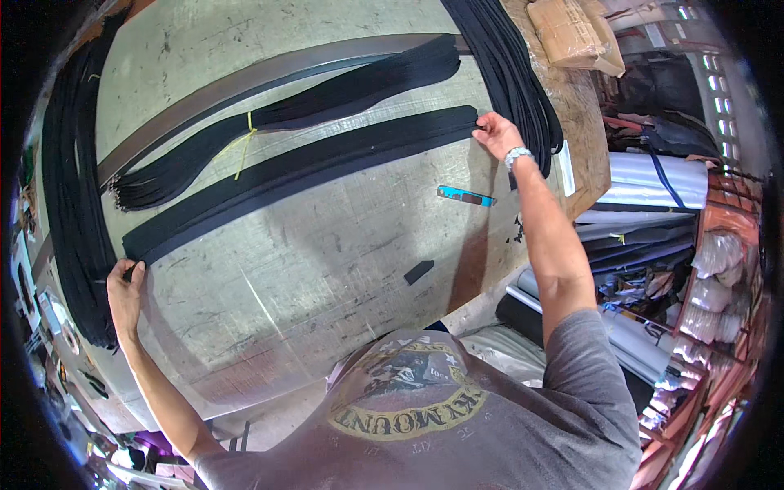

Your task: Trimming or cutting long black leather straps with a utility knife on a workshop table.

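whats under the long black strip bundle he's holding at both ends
The long black strip bundle lies flat on the scuffed grey tabletop. Whatever sits directly beneath it is covered.

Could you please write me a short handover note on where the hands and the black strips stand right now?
Left hand: grips the near-left end of the long flat layer of black strips.
Right hand: pinches the far-right end of the same layer, which lies stretched across the grey table.
Nearby: a second bundle of black strips tied with a yellow cord lies just beyond; a blue knife and a small black offcut lie on the table nearer the person.
Done: the layer lies flat and straight.
Left: it is not tied, unlike the bundle.
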